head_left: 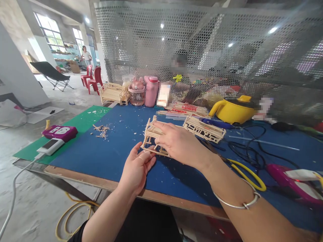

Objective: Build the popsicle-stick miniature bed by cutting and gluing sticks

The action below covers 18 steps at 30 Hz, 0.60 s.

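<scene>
A small frame built of thin wooden sticks (148,134) is held between both hands over the blue table mat. My left hand (138,164) grips its lower left edge with thumb and fingers. My right hand (176,141) lies over its top, fingers closed around the upper side and hiding much of it. Just right and behind sits a second stick-built piece (205,129) with a railing-like side. Toward the back left stands a larger stick model (113,93).
Wood scraps (101,130) lie on the mat's left. Behind are a pink bottle (151,90), loose sticks (186,109) and a yellow pot (234,109). On the right are black cables (247,148) and yellow-handled scissors or pliers (248,174). A purple device (60,132) sits left.
</scene>
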{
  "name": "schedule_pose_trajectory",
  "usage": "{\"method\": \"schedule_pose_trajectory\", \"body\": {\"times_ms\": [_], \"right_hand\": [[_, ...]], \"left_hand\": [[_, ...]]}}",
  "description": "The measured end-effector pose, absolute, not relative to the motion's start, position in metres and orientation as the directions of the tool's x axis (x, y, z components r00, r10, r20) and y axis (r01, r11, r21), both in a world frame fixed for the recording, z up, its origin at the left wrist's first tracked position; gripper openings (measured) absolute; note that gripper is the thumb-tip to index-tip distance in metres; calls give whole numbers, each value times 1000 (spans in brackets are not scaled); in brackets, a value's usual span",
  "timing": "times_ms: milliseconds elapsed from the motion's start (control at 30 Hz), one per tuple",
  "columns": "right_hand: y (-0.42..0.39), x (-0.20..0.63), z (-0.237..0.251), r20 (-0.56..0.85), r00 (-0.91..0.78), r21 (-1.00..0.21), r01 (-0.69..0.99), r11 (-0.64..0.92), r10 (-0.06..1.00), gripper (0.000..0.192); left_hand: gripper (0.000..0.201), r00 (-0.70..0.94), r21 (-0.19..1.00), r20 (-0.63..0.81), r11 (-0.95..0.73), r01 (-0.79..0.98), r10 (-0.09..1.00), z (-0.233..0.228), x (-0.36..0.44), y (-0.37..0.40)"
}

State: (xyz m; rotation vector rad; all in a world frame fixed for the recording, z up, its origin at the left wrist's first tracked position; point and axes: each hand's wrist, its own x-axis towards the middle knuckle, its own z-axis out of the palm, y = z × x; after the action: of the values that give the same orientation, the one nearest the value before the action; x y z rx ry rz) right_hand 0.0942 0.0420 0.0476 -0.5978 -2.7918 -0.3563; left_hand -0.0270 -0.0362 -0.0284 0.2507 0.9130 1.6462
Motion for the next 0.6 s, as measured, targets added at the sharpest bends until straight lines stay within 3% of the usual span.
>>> {"method": "schedule_pose_trajectory", "body": {"times_ms": [100, 167, 233, 300, 367, 433, 600], "right_hand": [[42, 94, 48, 309, -880, 189, 428, 884, 360, 23], [43, 95, 48, 318, -878, 195, 429, 882, 357, 23], [45, 96, 48, 329, -866, 196, 453, 870, 377, 22], [47, 96, 47, 340, -849, 202, 486, 851, 404, 20], [48, 96, 47, 352, -839, 206, 502, 840, 415, 20], [50, 96, 46, 359, -839, 206, 499, 842, 409, 21], [63, 94, 52, 338, -841, 161, 494, 854, 422, 23]], "left_hand": [[51, -273, 697, -333, 40, -716, 903, -26, -27, -37], [62, -257, 743, -343, 94, -663, 903, -25, -30, -38], [79, -269, 836, -313, 130, -533, 911, -27, -36, -40], [88, -360, 953, -189, 82, -292, 914, -29, -45, -43], [84, -467, 1000, -14, 4, -23, 884, -32, -55, -44], [73, -509, 994, 66, -12, 108, 858, -32, -62, -45], [44, -464, 1000, 0, -2, -5, 886, -30, -62, -40]]}}
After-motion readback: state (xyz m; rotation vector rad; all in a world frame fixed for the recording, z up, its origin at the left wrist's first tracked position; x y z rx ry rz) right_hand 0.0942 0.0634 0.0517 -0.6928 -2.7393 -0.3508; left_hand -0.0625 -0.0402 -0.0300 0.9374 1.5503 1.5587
